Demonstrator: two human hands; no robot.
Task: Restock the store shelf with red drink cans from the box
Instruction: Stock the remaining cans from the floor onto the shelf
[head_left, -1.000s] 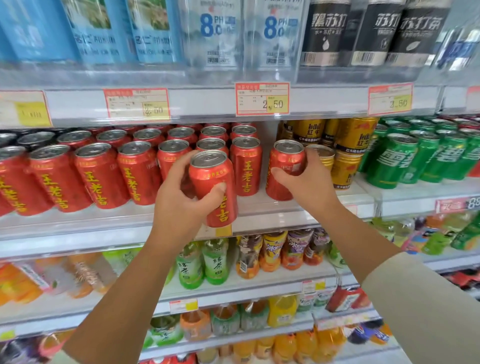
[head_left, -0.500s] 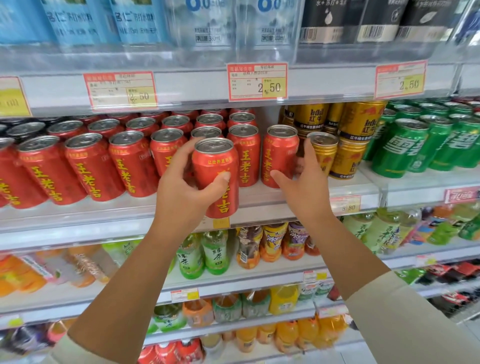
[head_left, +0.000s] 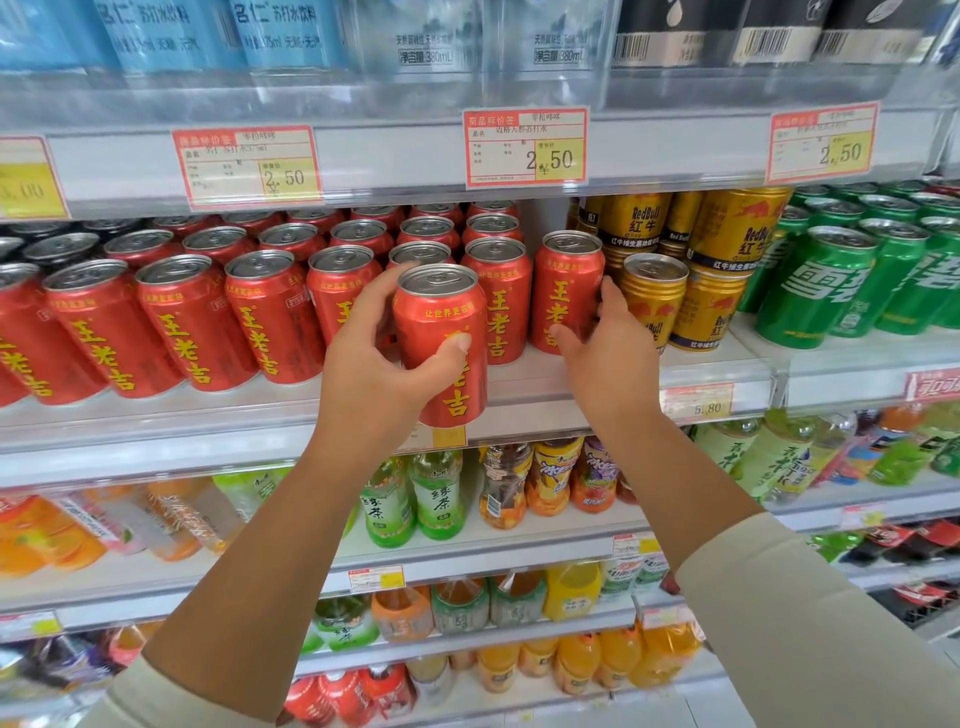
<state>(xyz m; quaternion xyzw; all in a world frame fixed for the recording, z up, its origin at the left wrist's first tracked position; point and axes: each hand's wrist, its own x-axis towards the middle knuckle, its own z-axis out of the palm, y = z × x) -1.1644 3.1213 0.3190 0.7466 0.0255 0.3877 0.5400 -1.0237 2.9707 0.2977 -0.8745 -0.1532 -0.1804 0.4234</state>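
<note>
Head view: a store shelf (head_left: 545, 384) carries rows of red drink cans (head_left: 192, 322), with gold cans (head_left: 654, 296) to their right. The left hand (head_left: 374, 374) is clamped around a held red can (head_left: 441, 343), upright in front of the shelf edge, as a second ago. The right hand (head_left: 602, 358), which was wrapped around the end red can (head_left: 566, 291) a second ago, now only touches its side with near-straight fingers. That can stands on the shelf, so it looks placed. The held can probably goes next. The box is out of view.
</note>
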